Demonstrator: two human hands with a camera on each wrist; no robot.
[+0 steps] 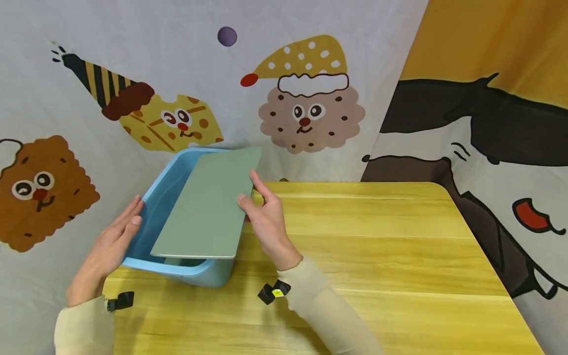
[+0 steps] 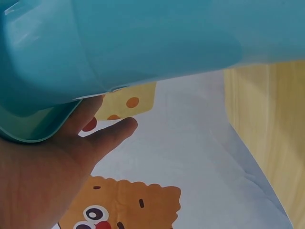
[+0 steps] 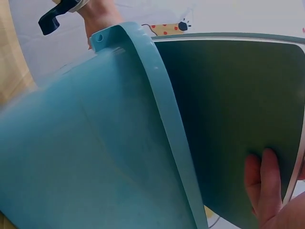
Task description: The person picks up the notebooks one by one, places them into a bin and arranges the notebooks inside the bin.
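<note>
A thin grey-green notebook (image 1: 201, 202) with white page edges slants over the mouth of a light blue plastic bin (image 1: 153, 222). My right hand (image 1: 268, 217) pinches its right edge, thumb on top and fingers underneath. From the right wrist view, those fingers (image 3: 270, 179) lie against the dark underside of the notebook (image 3: 243, 105). On the bin's left side, my left hand (image 1: 113, 241) rests at the rim with fingers straight. The left wrist view has this hand (image 2: 52, 157) right beside the bin's wall (image 2: 157, 38). Much of the bin's inside is hidden under the notebook.
The bin stands at the left of a wood-grain table (image 1: 377, 261). Behind the table hangs a pale cloth (image 1: 177, 44) printed with cartoon snacks. Small black devices (image 1: 274, 292) sit at both wrists.
</note>
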